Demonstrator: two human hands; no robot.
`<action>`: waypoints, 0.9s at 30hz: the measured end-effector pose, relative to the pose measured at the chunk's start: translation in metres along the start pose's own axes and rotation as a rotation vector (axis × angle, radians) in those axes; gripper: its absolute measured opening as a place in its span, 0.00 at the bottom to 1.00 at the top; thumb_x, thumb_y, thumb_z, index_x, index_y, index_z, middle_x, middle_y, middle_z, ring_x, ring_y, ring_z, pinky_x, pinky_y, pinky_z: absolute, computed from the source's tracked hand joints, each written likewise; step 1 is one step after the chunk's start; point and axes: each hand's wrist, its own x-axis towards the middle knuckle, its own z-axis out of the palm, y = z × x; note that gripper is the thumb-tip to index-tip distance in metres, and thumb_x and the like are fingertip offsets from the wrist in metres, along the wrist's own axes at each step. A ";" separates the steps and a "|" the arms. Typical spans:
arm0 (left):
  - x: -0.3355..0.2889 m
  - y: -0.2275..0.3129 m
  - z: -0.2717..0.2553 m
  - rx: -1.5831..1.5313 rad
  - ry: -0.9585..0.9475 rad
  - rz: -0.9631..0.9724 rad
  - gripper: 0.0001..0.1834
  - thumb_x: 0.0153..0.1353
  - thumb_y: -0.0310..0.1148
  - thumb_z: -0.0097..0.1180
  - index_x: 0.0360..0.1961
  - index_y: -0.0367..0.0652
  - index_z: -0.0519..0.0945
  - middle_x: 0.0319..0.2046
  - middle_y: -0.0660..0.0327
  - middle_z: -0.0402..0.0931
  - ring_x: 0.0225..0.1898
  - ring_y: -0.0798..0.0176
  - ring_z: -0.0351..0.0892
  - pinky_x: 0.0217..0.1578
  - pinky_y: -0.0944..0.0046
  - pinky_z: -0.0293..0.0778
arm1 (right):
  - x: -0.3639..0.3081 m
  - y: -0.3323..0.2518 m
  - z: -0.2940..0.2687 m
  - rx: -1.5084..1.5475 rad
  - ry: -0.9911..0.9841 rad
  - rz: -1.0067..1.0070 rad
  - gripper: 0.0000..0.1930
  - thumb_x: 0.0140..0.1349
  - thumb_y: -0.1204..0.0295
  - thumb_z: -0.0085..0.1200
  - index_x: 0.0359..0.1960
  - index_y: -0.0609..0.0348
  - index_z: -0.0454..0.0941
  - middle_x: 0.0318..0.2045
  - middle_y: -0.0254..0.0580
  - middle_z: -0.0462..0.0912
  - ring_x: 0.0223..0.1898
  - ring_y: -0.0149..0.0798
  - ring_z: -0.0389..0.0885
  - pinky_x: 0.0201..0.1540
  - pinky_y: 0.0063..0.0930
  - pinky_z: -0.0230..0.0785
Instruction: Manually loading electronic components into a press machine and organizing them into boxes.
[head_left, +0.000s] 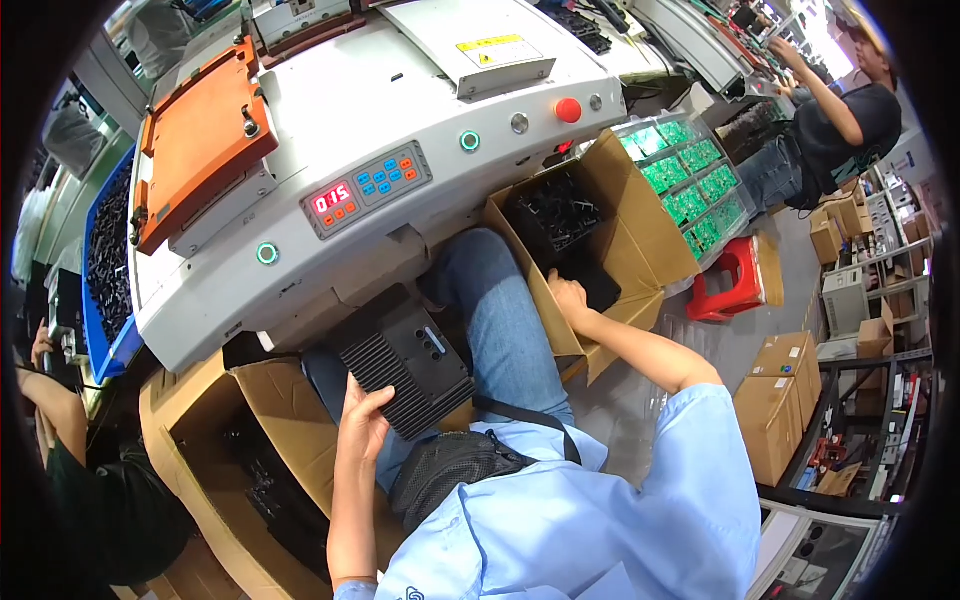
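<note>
My left hand [364, 420] is closed on the edge of a black plastic housing [410, 352], its thumb on top of the ribbed side. The housing lies tilted above my lap, showing a flat face with several small round and oblong openings. To the right, my right hand [568, 298] reaches into an open cardboard box [640, 215]. Its fingers are curled at the edge of a dark flat part [598, 284] that looks like another black housing; the fingertips are partly hidden. Beyond that part, small black pieces [562, 212] fill the far side of the box.
Ahead stands a white machine [330, 110] with an orange fixture [205, 140], lit buttons and a red knob [568, 110]. A second cardboard box [190, 400] with black parts is at my left. Green circuit boards [690, 180] and a red stool [727, 282] are at right. Other people work on both sides.
</note>
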 end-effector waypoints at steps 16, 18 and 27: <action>0.000 -0.002 -0.001 -0.037 -0.024 -0.013 0.36 0.50 0.13 0.49 0.62 0.43 0.58 0.50 0.56 0.69 0.49 0.59 0.74 0.48 0.60 0.75 | 0.018 0.085 -0.073 0.070 -0.156 0.386 0.27 0.52 0.57 0.61 0.46 0.65 0.70 0.38 0.56 0.80 0.42 0.54 0.79 0.42 0.46 0.72; 0.000 -0.003 0.000 -0.031 -0.019 -0.014 0.36 0.50 0.12 0.49 0.61 0.43 0.59 0.50 0.56 0.69 0.49 0.58 0.74 0.48 0.60 0.75 | 0.015 0.069 -0.062 0.059 -0.215 0.435 0.36 0.52 0.54 0.61 0.55 0.67 0.61 0.45 0.59 0.76 0.47 0.57 0.76 0.47 0.46 0.70; 0.001 0.003 -0.002 -0.031 -0.022 -0.007 0.35 0.51 0.14 0.49 0.62 0.43 0.59 0.49 0.56 0.69 0.48 0.59 0.74 0.48 0.60 0.75 | 0.010 0.051 -0.058 0.071 -0.170 0.564 0.44 0.49 0.53 0.62 0.60 0.68 0.53 0.50 0.63 0.70 0.51 0.59 0.72 0.50 0.46 0.69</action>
